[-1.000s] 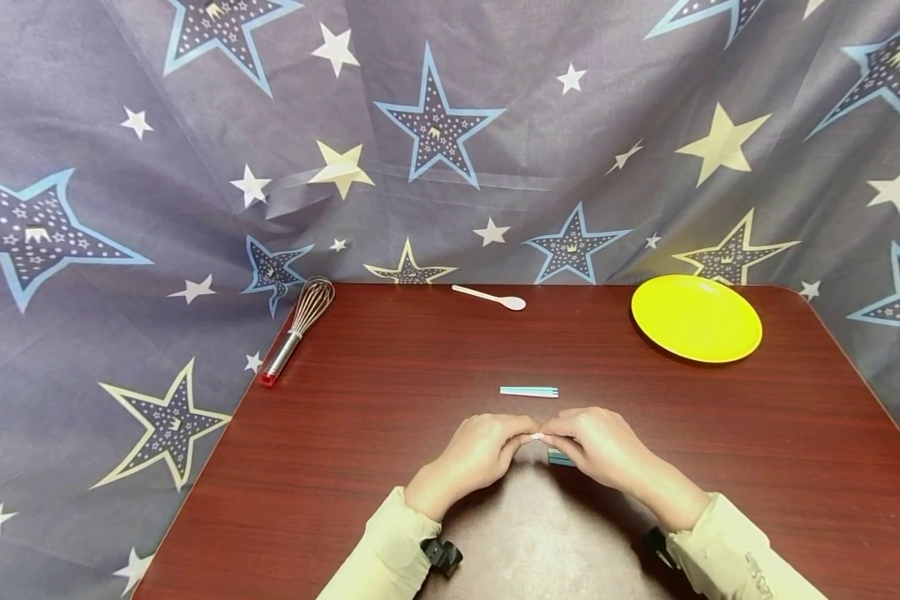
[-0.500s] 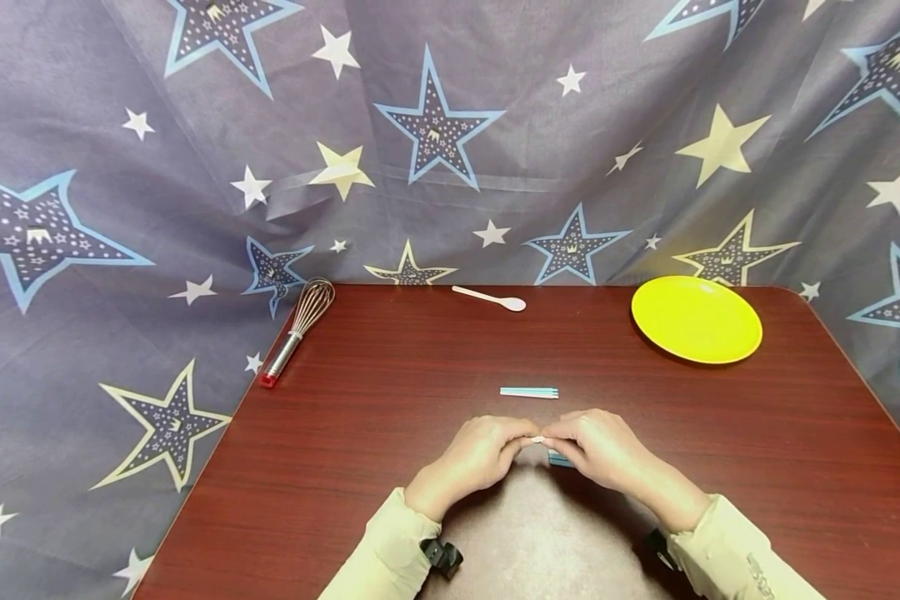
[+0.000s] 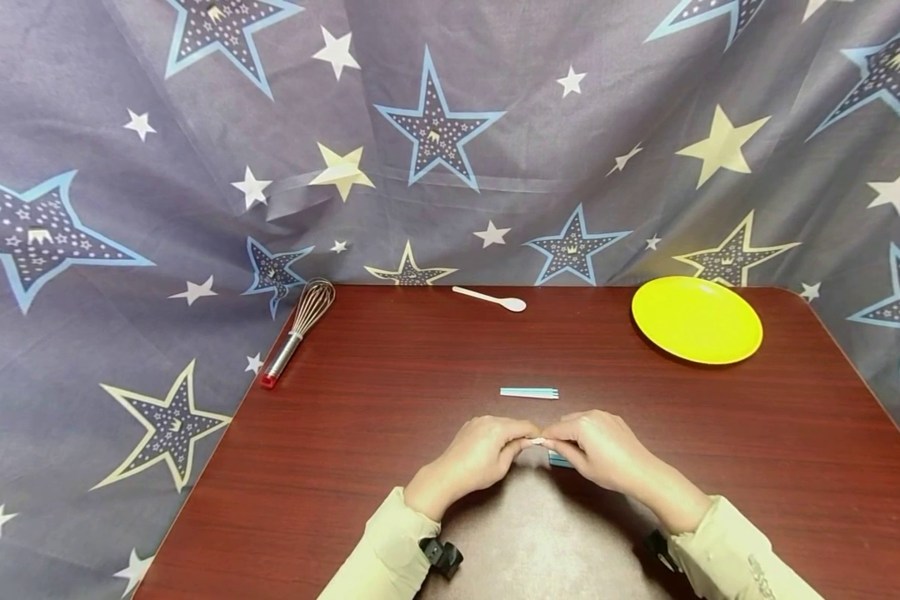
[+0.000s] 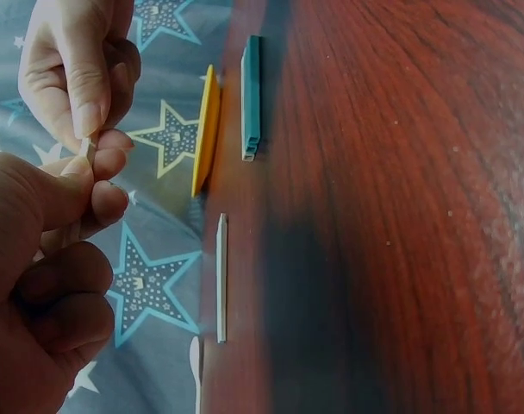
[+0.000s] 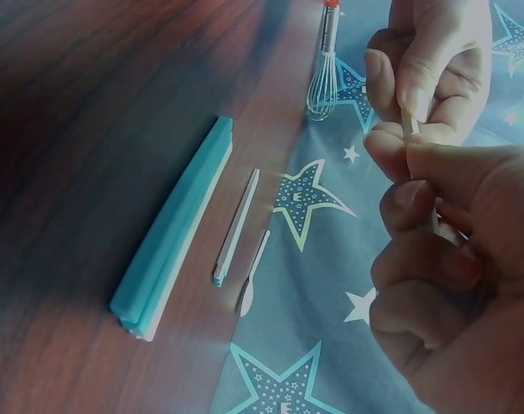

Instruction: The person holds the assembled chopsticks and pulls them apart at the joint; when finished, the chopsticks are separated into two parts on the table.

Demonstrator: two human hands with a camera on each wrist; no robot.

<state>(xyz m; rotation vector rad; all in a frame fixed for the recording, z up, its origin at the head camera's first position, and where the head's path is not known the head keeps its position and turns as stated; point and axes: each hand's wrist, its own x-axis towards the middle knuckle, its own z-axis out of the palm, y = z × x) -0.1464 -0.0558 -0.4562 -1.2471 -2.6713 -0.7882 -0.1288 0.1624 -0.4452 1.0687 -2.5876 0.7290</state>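
Observation:
Over the near middle of the table, my left hand (image 3: 480, 452) and right hand (image 3: 606, 448) meet fingertip to fingertip. Both pinch one thin, pale strip (image 5: 409, 122) between thumb and fingers; most of it is hidden by the fingers, and its kind is unclear. Partly covered by my right hand in the head view, a teal-and-white bundle of narrow bars (image 3: 559, 459) lies on the table below. It shows whole in the right wrist view as a long teal bundle (image 5: 176, 231). Farther off lies a similar light-blue-and-white bundle (image 3: 528, 392), apart from both hands.
At the back left edge lies a wire whisk (image 3: 297, 333) with a red end. A white spoon (image 3: 489, 297) lies along the back edge, and a yellow plate (image 3: 696, 320) sits at the back right. A star-patterned cloth (image 3: 525, 150) hangs behind the brown table (image 3: 390, 358).
Both hands keep their pinch on the pale strip and stay almost in place, with only a very slight shift in the fingers. Nothing on the table has moved.

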